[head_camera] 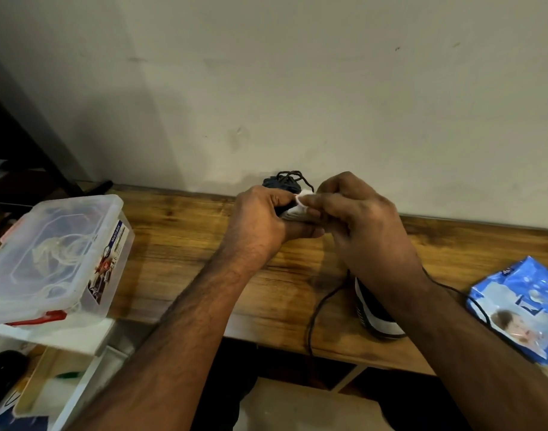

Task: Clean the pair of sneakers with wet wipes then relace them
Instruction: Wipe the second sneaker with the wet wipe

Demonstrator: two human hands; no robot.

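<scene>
My left hand (260,219) grips a sneaker (285,185) held up off the desk near its far edge, fingers curled round the white sole side, thumb on top. My right hand (353,219) meets it from the right, fingers bent and pinching a white wipe (302,202) against the shoe's side. Most of this shoe is hidden behind both hands; only a dark upper and a tangle of dark lace (292,176) show above my knuckles, in front of the pale wall (297,88).

The second sneaker (375,312) stands on the desk (188,244) at the near edge, under my right forearm, dark with a white sole showing. A dark lace (317,309) curves from beside it across the wood and hangs over the near edge. Another stretch of lace runs right toward the wipes pack (521,306), a blue packet lying at the desk's right end, by the near corner.

At the left end, a clear plastic box (55,259) with a lid and red clasps sits partly on the desk's near left corner and partly on a white shelf (64,337) beside it. Something pale and cord-like lies coiled inside; I cannot tell what.
</scene>
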